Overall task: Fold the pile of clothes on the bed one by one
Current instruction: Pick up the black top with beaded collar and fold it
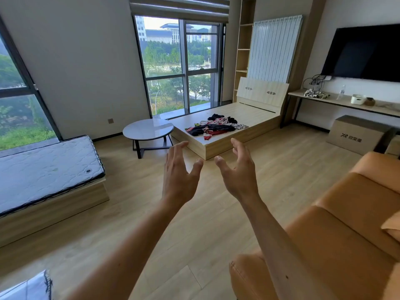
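Both hands are empty: the left hand [180, 169] and the right hand [239, 169] hang in the middle of the frame with fingers spread, holding nothing. The pile of clothes [215, 126] lies above them in the picture, on the bare wooden bed [244, 138], well apart from the hands. No garment looks folded yet. I think the pieces are tangled, so pulling one could drag others over the near edge to the floor. The round table [148, 128] just beside the bed could also obstruct the approach.
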`<action>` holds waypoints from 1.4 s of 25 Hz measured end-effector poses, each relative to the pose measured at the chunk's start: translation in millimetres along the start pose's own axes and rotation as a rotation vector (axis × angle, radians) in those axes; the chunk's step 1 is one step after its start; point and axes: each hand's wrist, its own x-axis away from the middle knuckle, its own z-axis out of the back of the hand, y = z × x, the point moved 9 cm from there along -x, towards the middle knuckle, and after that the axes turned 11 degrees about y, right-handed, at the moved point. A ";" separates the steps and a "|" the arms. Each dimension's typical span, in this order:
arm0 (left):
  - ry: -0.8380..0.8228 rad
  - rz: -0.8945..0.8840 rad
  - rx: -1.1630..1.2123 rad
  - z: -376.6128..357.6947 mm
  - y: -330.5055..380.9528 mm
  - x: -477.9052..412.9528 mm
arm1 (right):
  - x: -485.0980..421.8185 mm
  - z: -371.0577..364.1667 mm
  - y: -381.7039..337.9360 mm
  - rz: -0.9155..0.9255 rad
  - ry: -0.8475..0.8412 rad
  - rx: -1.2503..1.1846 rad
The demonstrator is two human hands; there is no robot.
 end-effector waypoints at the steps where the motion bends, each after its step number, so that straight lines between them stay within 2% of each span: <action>1: 0.003 0.009 0.005 -8.4 -11.2 -10.5 | -9.8 -12.7 7.2 -0.019 0.000 -0.012; 12: 0.005 0.152 -0.033 -108.0 -125.1 -138.0 | -146.7 -142.7 103.2 -0.138 -0.055 -0.098; 21: -0.004 0.271 0.030 -199.4 -227.1 -234.4 | -246.9 -241.1 184.5 -0.237 -0.043 -0.102; 29: -0.133 0.285 0.136 -330.9 -319.1 -363.0 | -358.9 -351.8 269.6 -0.360 -0.006 -0.062; 35: -0.247 0.277 0.169 -424.5 -360.3 -445.0 | -449.0 -389.8 319.5 -0.400 0.084 -0.043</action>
